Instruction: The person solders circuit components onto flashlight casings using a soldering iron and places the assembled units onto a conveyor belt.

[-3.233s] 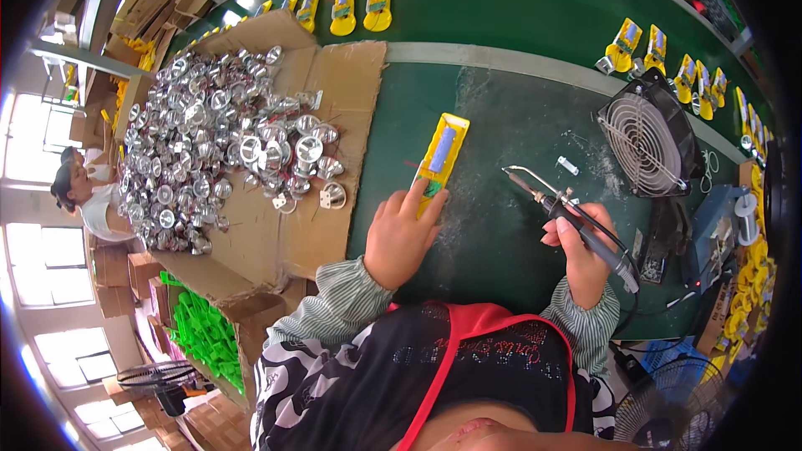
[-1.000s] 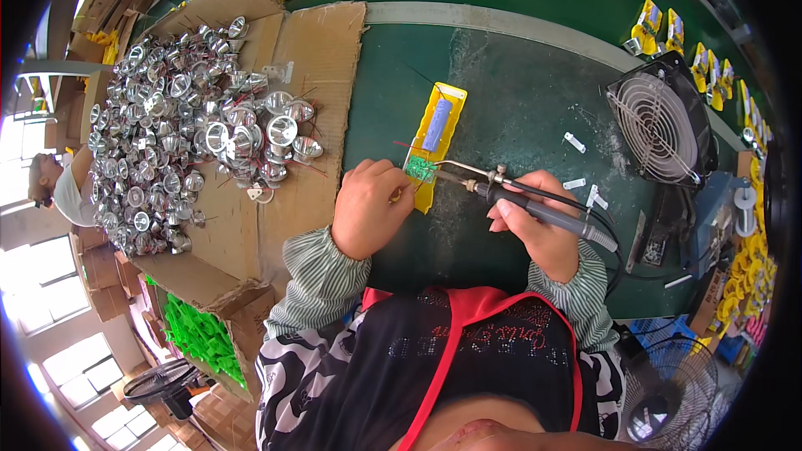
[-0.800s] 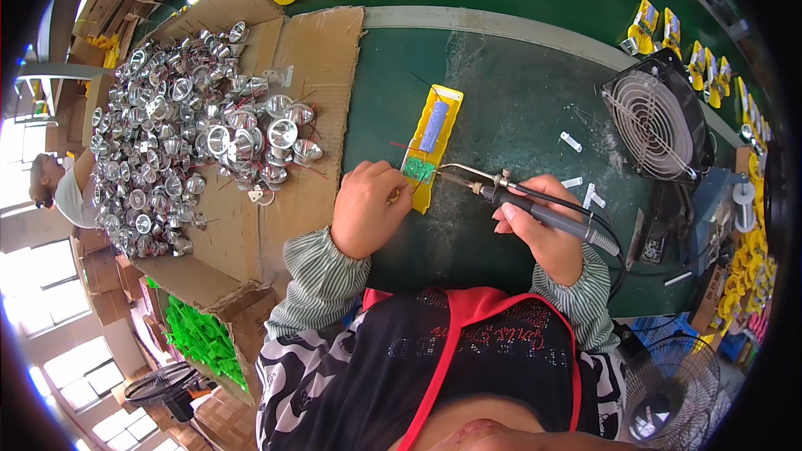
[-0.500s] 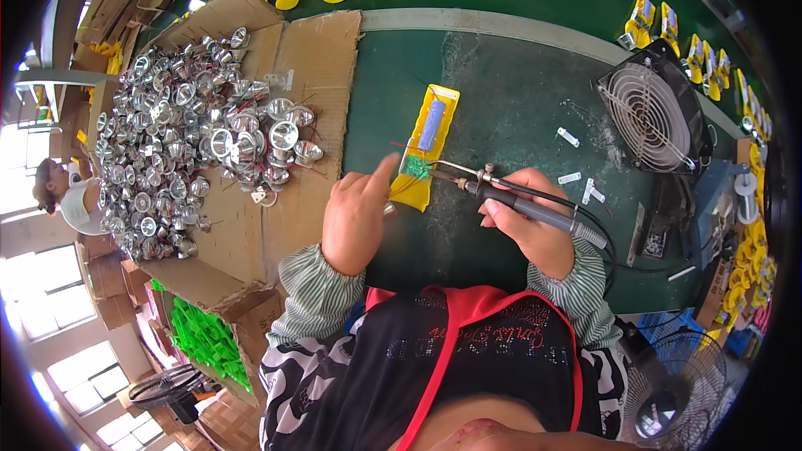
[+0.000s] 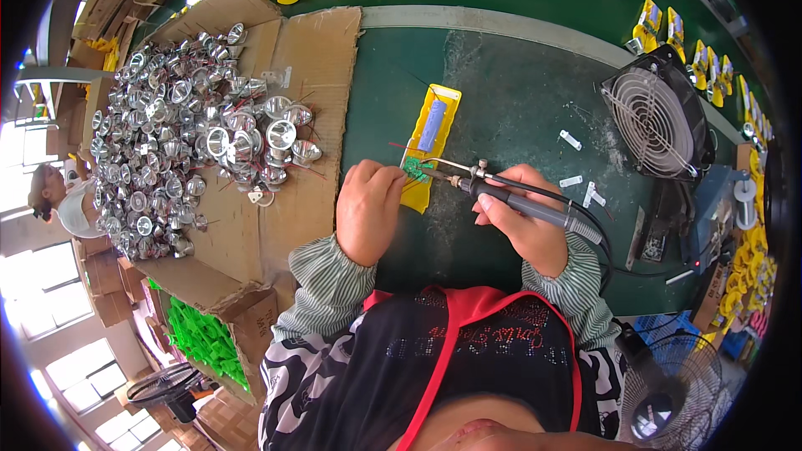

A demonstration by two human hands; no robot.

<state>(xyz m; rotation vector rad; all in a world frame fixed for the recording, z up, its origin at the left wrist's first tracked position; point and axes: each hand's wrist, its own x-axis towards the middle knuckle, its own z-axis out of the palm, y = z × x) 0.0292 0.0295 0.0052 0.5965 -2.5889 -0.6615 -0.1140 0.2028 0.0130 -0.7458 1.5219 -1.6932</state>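
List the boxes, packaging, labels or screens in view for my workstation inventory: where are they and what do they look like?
Flattened cardboard box: on the bench's left side, brown, holding shiny silver reflector cups.
Cardboard boxes: stacked at far left, brown.
Open carton: below the bench, brown, beside bright green parts.
No labels or screens discernible.

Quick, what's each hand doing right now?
Left hand: fingertips pressing the small green board on the yellow holder.
Right hand: closed around the soldering iron.

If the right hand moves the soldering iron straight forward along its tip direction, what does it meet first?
The right hand points the soldering iron leftward. Its tip already sits at the small green circuit board on the yellow housing. Just beyond lie the left hand fingers, though depth is unclear.
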